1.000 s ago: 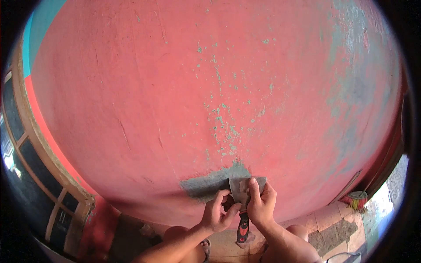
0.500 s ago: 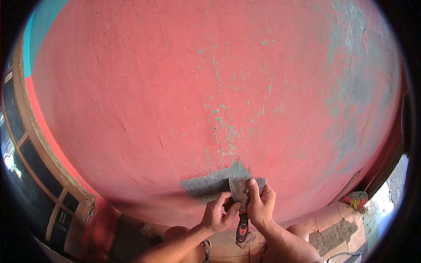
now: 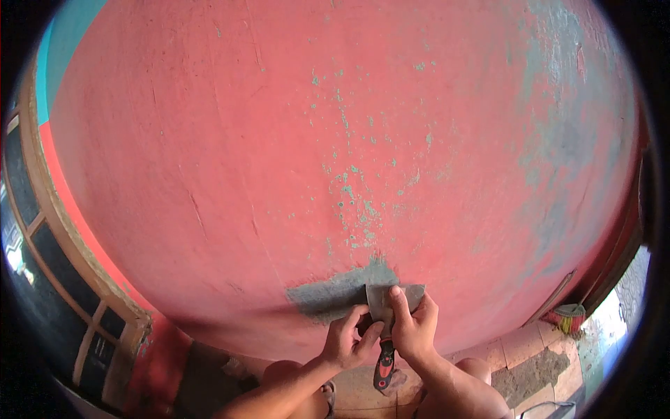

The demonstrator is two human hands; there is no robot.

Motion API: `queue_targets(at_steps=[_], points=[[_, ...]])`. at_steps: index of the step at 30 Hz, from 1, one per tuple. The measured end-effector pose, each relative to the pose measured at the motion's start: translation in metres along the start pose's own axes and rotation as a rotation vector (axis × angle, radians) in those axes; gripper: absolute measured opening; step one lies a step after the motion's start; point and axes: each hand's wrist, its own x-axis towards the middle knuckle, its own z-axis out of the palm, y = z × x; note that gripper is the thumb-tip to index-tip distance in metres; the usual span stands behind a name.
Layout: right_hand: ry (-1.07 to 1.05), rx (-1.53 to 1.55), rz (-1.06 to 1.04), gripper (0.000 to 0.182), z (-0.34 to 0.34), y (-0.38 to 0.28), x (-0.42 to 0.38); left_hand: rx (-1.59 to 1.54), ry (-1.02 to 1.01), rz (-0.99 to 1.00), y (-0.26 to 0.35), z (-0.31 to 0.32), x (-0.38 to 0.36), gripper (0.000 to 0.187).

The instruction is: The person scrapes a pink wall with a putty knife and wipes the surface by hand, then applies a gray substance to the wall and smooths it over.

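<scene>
A scraper [image 3: 385, 364] with a wide metal blade and a black and red handle hangs handle-down in front of the red wall [image 3: 279, 167]. My right hand [image 3: 414, 327] grips its blade, the thumb lying flat on the metal. On the blade's left side my left hand [image 3: 349, 339] is curled, with thumb and fingers close together around something dark that I cannot make out. Behind the blade, the wall has a bare grey patch [image 3: 326, 293]. Small greenish chips in the paint run up the wall above it.
A window with a wooden frame [image 3: 66, 276] stands at the left. At the lower right a broom [image 3: 569, 318] leans by the wall. The tiled floor [image 3: 513, 347] has a rough broken patch. My knees are at the bottom, close to the wall.
The right thumb has shifted slightly left on the blade, and the scraper has tilted a little, its handle end moving slightly left. The left hand looks nearly the same.
</scene>
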Motion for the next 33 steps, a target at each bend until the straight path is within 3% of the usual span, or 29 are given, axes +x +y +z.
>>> queue_targets(at_steps=[12,16,21,25,33], points=[[0.015,0.013,0.028,0.030,-0.001,0.007,-0.001,-0.078,0.030,0.041,-0.011,0.004,-0.001,0.028],[0.007,0.002,0.038,0.029,-0.001,0.005,0.000,-0.226,0.108,-0.089,0.008,0.006,0.015,0.017],[0.005,-0.001,0.025,0.029,-0.002,0.005,0.002,-0.355,0.229,-0.244,0.006,0.020,0.027,0.025],[0.027,0.022,0.008,0.028,0.000,0.003,0.001,-0.505,0.237,-0.375,0.009,0.031,0.011,0.021],[0.004,-0.008,0.011,0.029,0.000,-0.001,0.002,-0.722,0.164,-0.377,0.013,0.039,-0.006,0.024]])
